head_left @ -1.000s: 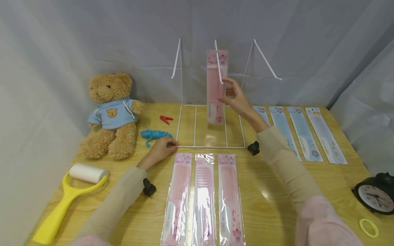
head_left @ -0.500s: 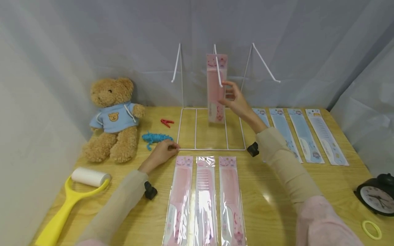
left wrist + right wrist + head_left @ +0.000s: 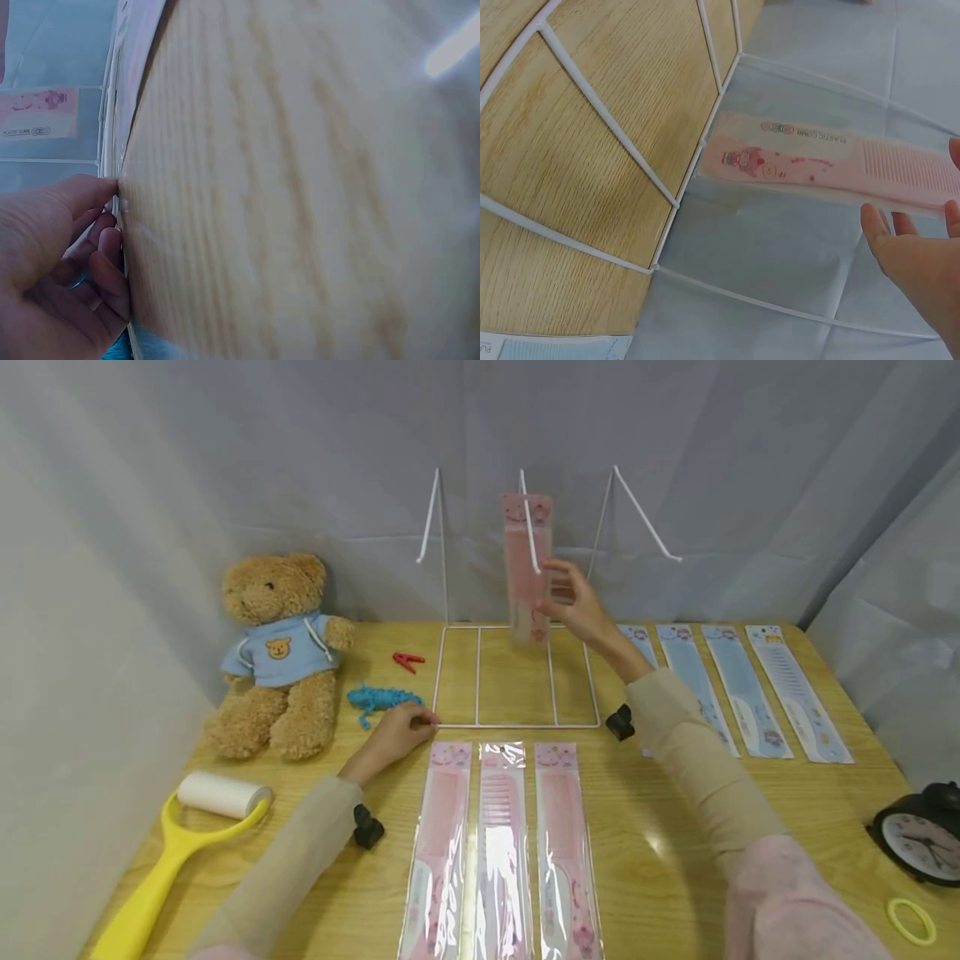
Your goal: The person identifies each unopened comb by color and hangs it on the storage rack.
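Note:
A packaged pink comb (image 3: 519, 568) hangs upright at the middle hook of a white wire rack (image 3: 517, 726). My right hand (image 3: 587, 610) is beside the comb's right edge, thumb and fingertips right at the packaging. In the right wrist view the comb (image 3: 832, 161) runs past those spread fingers, its lower end over the rack's back. My left hand (image 3: 396, 731) pinches the rack's front left corner. The left wrist view shows that hand (image 3: 67, 255) with thumb and forefinger at the wire. Three packaged pink combs (image 3: 558, 843) lie in front of the rack.
Several packaged blue combs (image 3: 742, 693) lie at the right. A teddy bear (image 3: 281, 652), red clip (image 3: 408, 661), blue lizard toy (image 3: 381, 697) and yellow-handled lint roller (image 3: 176, 852) are on the left. A black alarm clock (image 3: 918, 835) and yellow ring (image 3: 911, 922) sit at the right edge.
The hanging comb's lower end has swung back and appears higher and blurred. Both hands stay nearly where they were; the whole view has shifted slightly.

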### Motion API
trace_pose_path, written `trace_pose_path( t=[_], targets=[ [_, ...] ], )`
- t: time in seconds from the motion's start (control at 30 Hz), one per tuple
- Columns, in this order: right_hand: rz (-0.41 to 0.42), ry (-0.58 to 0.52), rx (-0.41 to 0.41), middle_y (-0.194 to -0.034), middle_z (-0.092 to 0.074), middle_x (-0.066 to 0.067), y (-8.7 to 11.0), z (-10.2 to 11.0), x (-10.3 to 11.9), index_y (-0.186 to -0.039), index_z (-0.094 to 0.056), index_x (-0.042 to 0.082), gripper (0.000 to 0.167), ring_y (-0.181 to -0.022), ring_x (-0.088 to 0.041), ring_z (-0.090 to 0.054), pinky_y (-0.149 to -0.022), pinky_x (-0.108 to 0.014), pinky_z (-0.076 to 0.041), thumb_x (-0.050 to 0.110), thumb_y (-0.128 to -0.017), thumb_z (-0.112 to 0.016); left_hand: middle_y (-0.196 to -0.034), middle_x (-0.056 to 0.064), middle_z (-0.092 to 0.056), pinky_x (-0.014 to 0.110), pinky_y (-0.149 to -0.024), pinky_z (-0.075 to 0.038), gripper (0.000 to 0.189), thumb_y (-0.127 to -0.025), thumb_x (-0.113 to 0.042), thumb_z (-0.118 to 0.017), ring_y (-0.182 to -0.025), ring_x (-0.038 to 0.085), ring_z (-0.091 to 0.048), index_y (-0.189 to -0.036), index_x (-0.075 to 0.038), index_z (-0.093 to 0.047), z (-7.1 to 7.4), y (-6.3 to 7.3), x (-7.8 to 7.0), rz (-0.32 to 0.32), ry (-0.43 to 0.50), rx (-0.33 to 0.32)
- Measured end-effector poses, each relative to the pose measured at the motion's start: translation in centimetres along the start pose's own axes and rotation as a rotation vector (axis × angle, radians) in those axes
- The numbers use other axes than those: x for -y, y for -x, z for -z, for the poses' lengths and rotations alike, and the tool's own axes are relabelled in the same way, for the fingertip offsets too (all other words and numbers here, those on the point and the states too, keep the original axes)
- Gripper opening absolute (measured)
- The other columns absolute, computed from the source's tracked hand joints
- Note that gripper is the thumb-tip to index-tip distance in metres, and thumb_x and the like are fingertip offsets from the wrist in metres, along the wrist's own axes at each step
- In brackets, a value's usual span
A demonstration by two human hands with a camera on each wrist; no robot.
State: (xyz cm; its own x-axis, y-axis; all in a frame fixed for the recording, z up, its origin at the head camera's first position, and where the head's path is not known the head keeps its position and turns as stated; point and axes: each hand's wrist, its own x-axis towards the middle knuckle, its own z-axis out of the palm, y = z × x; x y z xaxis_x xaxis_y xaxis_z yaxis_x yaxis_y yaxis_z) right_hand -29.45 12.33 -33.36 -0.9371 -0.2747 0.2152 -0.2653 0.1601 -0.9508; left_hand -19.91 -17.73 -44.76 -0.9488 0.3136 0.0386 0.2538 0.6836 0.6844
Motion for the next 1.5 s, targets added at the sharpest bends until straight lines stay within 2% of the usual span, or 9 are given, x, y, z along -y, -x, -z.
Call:
trace_pose_path(
  t=[0.27, 0.5, 0.9, 1.3, 1.5],
  targets=[
    [-0.049, 0.067, -0.001, -0.143, -0.035, -0.029, 0.3, 0.6, 0.0, -0.143, -0.031, 0.002, 0.06, -0.131, -0.042, -0.035, -0.107, -0.052, -0.033, 0.002, -0.091, -0.059, -0.097, 0.017, -0.064, 0.046, -0.089, -0.046, 0.01, -0.088, -0.003, -0.063, -0.098, 0.032, -0.058, -0.094, 0.002, -0.07, -0.1, 0.1, 0.0, -0.001, 0.013, 0.001],
    [-0.024, 0.09, -0.008, -0.14, -0.038, -0.032, 1.3, 0.9, -0.5, -0.142, -0.031, -0.001, 0.058, -0.129, -0.046, -0.037, -0.106, -0.051, -0.034, 0.001, -0.091, -0.059, -0.097, 0.017, -0.065, 0.047, -0.088, -0.046, 0.01, -0.089, -0.004, -0.063, -0.097, 0.032, -0.058, -0.094, 0.002, -0.07, -0.1, 0.2, 0.0, -0.005, 0.008, 0.001],
    [-0.001, 0.133, -0.029, -0.132, -0.046, -0.03, 3.9, 1.6, -1.2, -0.138, -0.038, -0.002, 0.051, -0.121, -0.044, -0.045, -0.101, -0.05, -0.038, 0.0, -0.091, -0.059, -0.096, 0.017, -0.065, 0.046, -0.086, -0.047, 0.009, -0.088, -0.002, -0.064, -0.095, 0.032, -0.059, -0.093, 0.002, -0.07, -0.2, 0.2, 0.1, -0.025, -0.008, -0.004],
    [0.025, 0.191, -0.001, -0.126, -0.051, -0.025, 7.5, 1.7, -1.1, -0.136, -0.041, -0.003, 0.047, -0.113, -0.034, -0.049, -0.093, -0.036, -0.042, 0.005, -0.093, -0.059, -0.095, 0.017, -0.065, 0.046, -0.086, -0.047, 0.009, -0.088, -0.002, -0.064, -0.094, 0.032, -0.059, -0.092, 0.003, -0.07, -0.1, 0.1, 0.4, -0.037, -0.014, -0.018],
    [0.011, 0.212, 0.012, -0.124, -0.052, -0.023, 9.0, 1.6, -1.2, -0.133, -0.044, -0.002, 0.045, -0.111, -0.033, -0.049, -0.089, -0.027, -0.042, 0.006, -0.092, -0.06, -0.095, 0.017, -0.065, 0.046, -0.086, -0.047, 0.009, -0.088, -0.003, -0.064, -0.094, 0.032, -0.059, -0.092, 0.002, -0.07, -0.1, 0.1, 0.2, -0.036, -0.005, -0.015]
  ],
)
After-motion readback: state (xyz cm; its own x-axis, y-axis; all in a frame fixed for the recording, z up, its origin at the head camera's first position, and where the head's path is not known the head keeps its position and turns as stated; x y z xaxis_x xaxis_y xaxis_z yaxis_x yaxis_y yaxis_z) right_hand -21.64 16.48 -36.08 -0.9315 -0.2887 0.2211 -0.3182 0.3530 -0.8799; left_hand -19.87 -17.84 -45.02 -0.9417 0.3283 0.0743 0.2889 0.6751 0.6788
